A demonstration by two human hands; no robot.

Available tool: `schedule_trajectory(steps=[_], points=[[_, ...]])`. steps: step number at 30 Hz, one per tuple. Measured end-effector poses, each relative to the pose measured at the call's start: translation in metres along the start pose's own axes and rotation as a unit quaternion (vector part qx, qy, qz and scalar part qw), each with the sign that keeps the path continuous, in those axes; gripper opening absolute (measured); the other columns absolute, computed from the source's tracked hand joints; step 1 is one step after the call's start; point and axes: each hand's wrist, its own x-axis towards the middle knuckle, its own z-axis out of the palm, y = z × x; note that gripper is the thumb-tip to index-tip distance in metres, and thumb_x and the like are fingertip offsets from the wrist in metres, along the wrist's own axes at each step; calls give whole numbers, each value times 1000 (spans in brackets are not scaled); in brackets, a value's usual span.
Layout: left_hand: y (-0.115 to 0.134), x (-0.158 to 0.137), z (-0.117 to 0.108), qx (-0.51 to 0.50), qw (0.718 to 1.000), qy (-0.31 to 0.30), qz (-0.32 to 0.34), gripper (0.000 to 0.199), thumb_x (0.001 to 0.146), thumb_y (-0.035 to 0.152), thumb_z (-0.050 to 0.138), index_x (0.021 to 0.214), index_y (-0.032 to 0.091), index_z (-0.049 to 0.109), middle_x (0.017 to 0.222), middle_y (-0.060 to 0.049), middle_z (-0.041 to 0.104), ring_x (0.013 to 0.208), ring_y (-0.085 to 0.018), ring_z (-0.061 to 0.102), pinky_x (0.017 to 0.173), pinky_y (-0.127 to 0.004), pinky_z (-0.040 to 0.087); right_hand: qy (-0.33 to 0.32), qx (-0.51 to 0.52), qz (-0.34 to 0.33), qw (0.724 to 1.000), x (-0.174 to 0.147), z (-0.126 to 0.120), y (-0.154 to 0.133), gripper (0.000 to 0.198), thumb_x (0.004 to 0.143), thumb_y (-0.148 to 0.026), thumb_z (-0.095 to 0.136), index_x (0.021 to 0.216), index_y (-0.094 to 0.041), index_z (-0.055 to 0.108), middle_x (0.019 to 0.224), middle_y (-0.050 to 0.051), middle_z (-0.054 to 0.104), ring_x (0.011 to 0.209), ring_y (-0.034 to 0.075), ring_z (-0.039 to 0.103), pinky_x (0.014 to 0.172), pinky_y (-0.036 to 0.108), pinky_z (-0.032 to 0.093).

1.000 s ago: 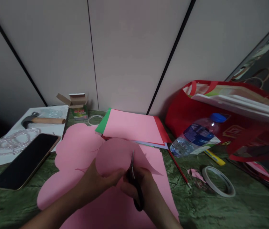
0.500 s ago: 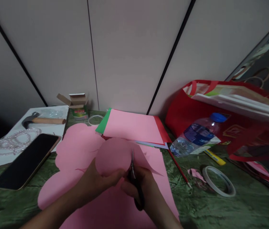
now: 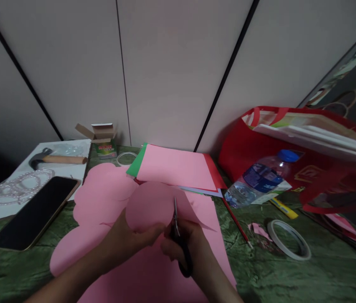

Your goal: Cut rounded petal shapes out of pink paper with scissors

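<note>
- The person's left hand [image 3: 132, 236] has its fingers grasping the near edge of a rounded piece of pink paper [image 3: 149, 206], thumb on top.
- The right hand [image 3: 190, 237] has its fingers closed around the handles of a pair of black-handled metal scissors [image 3: 183, 251].
- The scissors' narrow blades point away from the person and stand at the paper between its rounded part and a pointed flap on the right; whether they touch it is hard to tell.
- The rounded piece is raised in front of the person, above a large flat pink sheet [image 3: 152, 269] on the green, marbled counter [image 3: 291, 284].
- Left of it lies pink paper with scalloped edges [image 3: 102, 189], partly behind the left hand and forearm.
- Beyond the hands is a stack of pink, green and red paper sheets [image 3: 174, 166].
- To the right, a red pencil [image 3: 236, 223] lies beside the large sheet, with a clear plastic bottle with a blue cap [image 3: 256, 179] leaning near its far end.
- On the far left lies a black smartphone [image 3: 35, 214].
</note>
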Motion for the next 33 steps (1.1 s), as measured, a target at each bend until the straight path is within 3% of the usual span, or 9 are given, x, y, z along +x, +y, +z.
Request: schedule_trajectory(steps=[4,7,18,27,33], points=[[-4,4,-5,27,999,-36,16,7,63,14,59,61,18,54,49,6,53,46,-9,46,40,-18,39,14,-5,17,1000,-2,2,-7,16,59,-17,67,64,-16,52,45,-7,47,42,8,41,39,19,30],[-9,7,-6,39,998,-40,19,13,64,16,58,54,18,50,46,6,50,45,-9,45,40,-18,37,12,-10,21,1000,-4,3,-12,15,59,-17,65,62,-16,51,45,-6,48,41,8,41,39,19,31],[-13,8,-10,23,998,-45,40,13,65,15,58,55,18,51,45,7,49,43,-8,43,38,-17,35,24,-10,33,999,-5,6,-19,21,55,-27,68,57,-17,49,42,-7,46,39,8,41,37,19,32],[-22,11,-8,21,999,-39,18,33,76,38,54,51,18,50,43,4,47,41,-10,43,42,-23,34,-8,-10,23,1000,-7,4,-18,20,61,-27,66,60,-17,49,43,-6,47,39,8,43,38,20,32],[-8,4,-1,27,999,-10,-14,21,66,21,58,47,19,49,41,6,48,41,-8,42,40,-20,35,-17,-2,7,1000,-5,4,-16,30,57,-37,74,62,-16,52,48,-5,47,43,10,41,41,21,32]])
